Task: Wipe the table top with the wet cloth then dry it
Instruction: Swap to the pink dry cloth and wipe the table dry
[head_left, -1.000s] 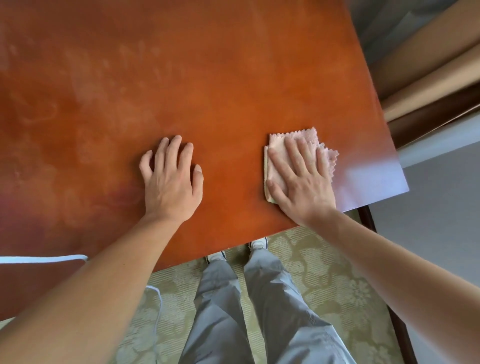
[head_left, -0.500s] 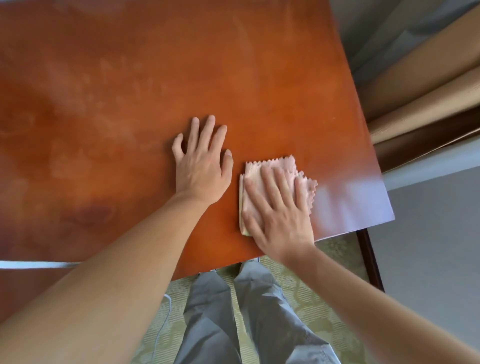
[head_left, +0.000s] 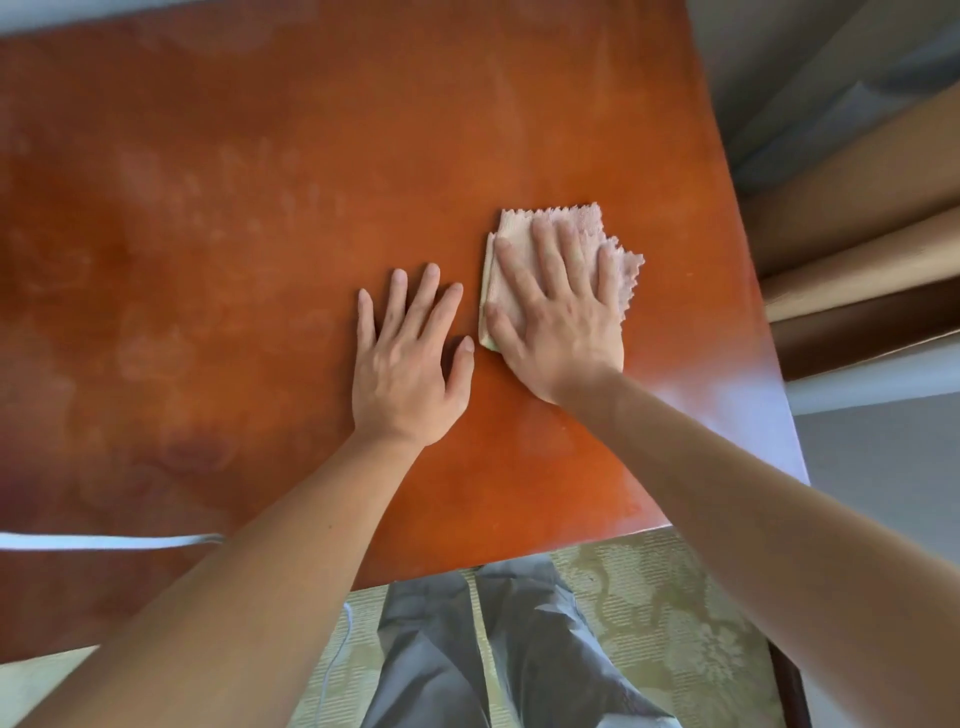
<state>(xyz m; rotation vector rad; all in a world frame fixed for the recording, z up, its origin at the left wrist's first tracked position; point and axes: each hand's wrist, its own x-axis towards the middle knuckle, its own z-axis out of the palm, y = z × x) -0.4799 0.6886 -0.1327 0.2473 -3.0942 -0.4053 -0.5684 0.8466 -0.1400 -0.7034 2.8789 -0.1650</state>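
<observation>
A folded pink cloth with a zigzag edge lies on the glossy orange-brown table top, right of the middle. My right hand lies flat on the cloth with fingers straight and spread, pressing it down and covering most of it. My left hand rests palm down on the bare wood just left of the cloth, fingers straight. Pale smeary streaks show across the left half of the table top.
The table's right edge runs close to rolled brown paper tubes and a pale wall. A white cable crosses the near left of the table. Below the near edge are grey trousers and a patterned green mat.
My right hand has pushed the cloth away from the near edge, farther up the table. My left hand has shifted right and stays flat on the wood beside the cloth.
</observation>
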